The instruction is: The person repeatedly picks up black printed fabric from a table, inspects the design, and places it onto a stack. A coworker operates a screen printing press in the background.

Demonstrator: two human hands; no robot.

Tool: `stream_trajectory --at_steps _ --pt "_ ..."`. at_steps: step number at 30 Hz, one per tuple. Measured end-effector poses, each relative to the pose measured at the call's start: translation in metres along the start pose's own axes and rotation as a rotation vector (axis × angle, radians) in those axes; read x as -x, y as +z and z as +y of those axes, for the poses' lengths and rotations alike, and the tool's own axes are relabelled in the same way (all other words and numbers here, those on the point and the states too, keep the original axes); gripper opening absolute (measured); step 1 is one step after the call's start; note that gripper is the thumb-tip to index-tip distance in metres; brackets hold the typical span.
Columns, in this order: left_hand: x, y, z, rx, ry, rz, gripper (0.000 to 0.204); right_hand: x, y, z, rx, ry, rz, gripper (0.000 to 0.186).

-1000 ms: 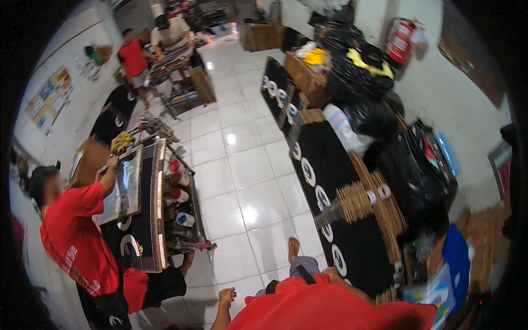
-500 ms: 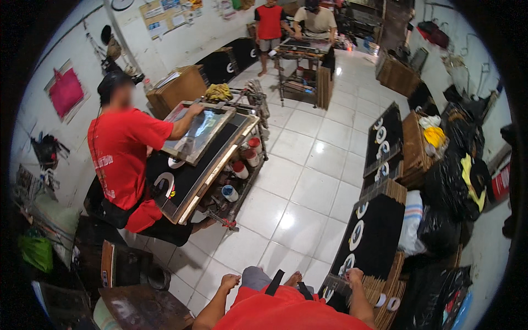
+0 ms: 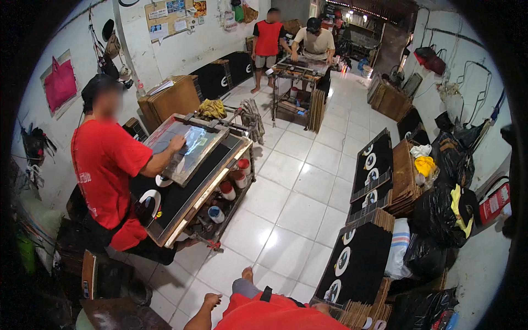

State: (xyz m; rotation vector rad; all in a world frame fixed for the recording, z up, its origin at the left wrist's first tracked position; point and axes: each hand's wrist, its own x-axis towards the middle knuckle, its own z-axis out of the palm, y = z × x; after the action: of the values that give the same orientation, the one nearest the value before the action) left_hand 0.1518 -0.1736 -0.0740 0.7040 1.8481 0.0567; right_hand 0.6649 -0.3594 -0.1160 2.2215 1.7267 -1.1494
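Observation:
My left hand (image 3: 212,300) hangs low beside my red shirt, above the white tiled floor, with its fingers curled in and nothing showing in them. Of my right hand (image 3: 321,308) only a bit of skin shows at the lower edge, by the near end of a stack of boards (image 3: 360,312); its fingers are hidden. Black cloth panels (image 3: 357,256) printed with white rings cover the top of that stack. Farther along the right side lies another black printed panel (image 3: 372,165).
At left a person in red works a framed screen (image 3: 193,151) over a long printing table (image 3: 187,203) with ink pots (image 3: 227,190) beneath. Two people stand at a far table (image 3: 297,69). Black bags (image 3: 445,212) and a white sack (image 3: 400,247) line the right wall.
My view has shifted. My left hand is lower and further left in the picture; my right hand has drawn back from the panel's near end. The person in red has moved a hand across the screen.

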Motion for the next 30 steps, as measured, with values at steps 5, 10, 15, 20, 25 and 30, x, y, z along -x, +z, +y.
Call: stream_trajectory --at_steps 5,10,15,20,25,30 --pt "-0.012 -0.018 0.062 0.046 0.120 0.070 0.023 0.024 -0.010 -0.008 0.054 0.085 -0.080 0.022" --pt "-0.015 -0.029 0.099 0.093 0.177 0.086 0.025 -0.007 -0.053 -0.006 -1.306 0.725 0.138 0.014" --pt "-0.001 -0.038 0.087 0.180 0.101 0.124 0.023 -0.036 -0.103 -0.023 -1.251 0.523 0.289 0.009" --pt "0.008 -0.051 0.064 0.254 0.029 0.135 0.020 -0.035 -0.110 -0.033 -1.230 0.564 0.256 0.008" --pt "0.002 -0.059 0.048 0.231 -0.059 0.155 0.018 -0.020 -0.073 -0.016 -1.159 0.623 0.085 0.013" --pt "-0.006 -0.049 0.052 0.164 -0.051 0.107 0.017 -0.018 -0.047 -0.012 -1.225 0.670 -0.039 0.017"
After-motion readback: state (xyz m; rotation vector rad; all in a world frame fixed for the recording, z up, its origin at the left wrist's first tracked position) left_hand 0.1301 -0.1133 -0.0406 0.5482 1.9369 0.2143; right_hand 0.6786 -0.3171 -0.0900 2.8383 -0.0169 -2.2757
